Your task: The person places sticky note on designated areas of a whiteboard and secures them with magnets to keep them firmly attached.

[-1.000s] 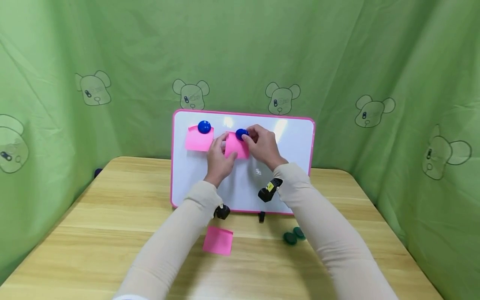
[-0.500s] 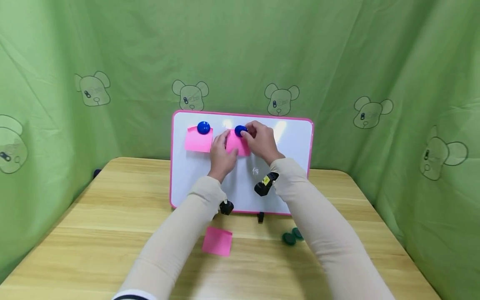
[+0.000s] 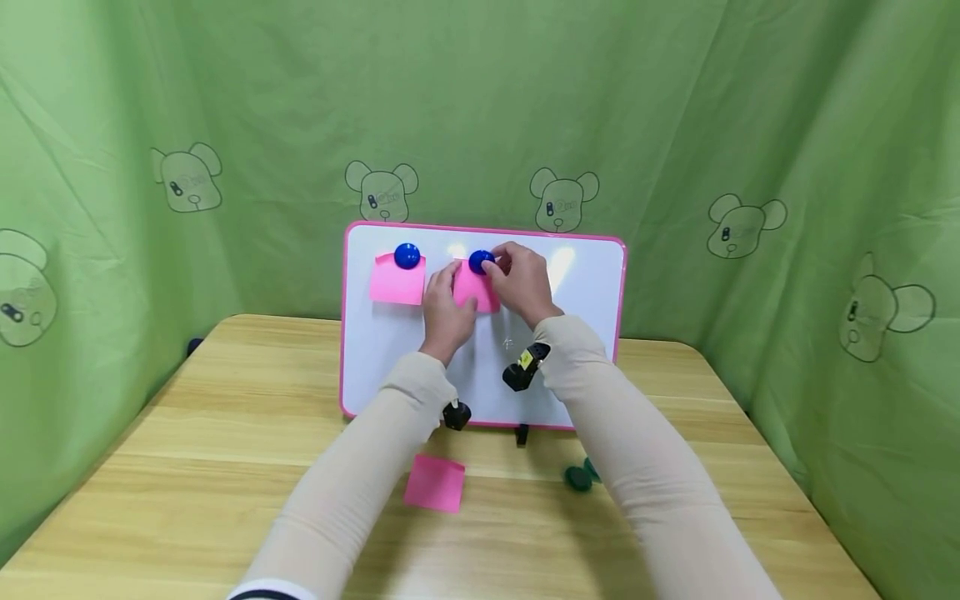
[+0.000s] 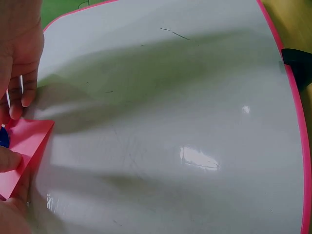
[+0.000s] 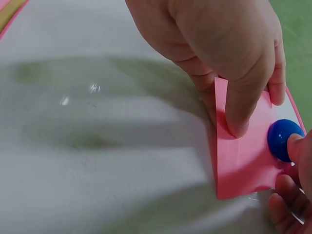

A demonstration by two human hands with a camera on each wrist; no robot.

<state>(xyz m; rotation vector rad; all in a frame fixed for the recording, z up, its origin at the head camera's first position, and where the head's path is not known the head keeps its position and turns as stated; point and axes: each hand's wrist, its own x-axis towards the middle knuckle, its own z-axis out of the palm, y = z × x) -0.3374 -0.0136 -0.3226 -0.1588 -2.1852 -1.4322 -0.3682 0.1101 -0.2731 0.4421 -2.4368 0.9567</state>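
My left hand (image 3: 447, 321) holds a pink sticky note (image 3: 474, 293) against the upper middle of a white whiteboard (image 3: 397, 358). In the right wrist view its thumb presses the front of the note (image 5: 246, 161), while other fingers reach behind the near edge. At the note's top edge, a round blue magnet (image 3: 480, 262) sits in the pinch of my right hand (image 3: 527, 286). The right thumb lies on the magnet's (image 5: 281, 138) dome. To the left, another pink sticky note (image 3: 396, 285) hangs under a second blue magnet (image 3: 407, 256).
One more pink sticky note (image 3: 435, 484) lies on the wooden table (image 3: 225, 467) in front of the board. Green round magnets (image 3: 577, 478) lie at the right, partly hidden by the right sleeve. A black foot (image 3: 522, 434) shows under the board's pink frame.
Both hands have moved the note and blue magnet slightly upward on the board, mostly in the first half second. Since then they have stayed almost still.
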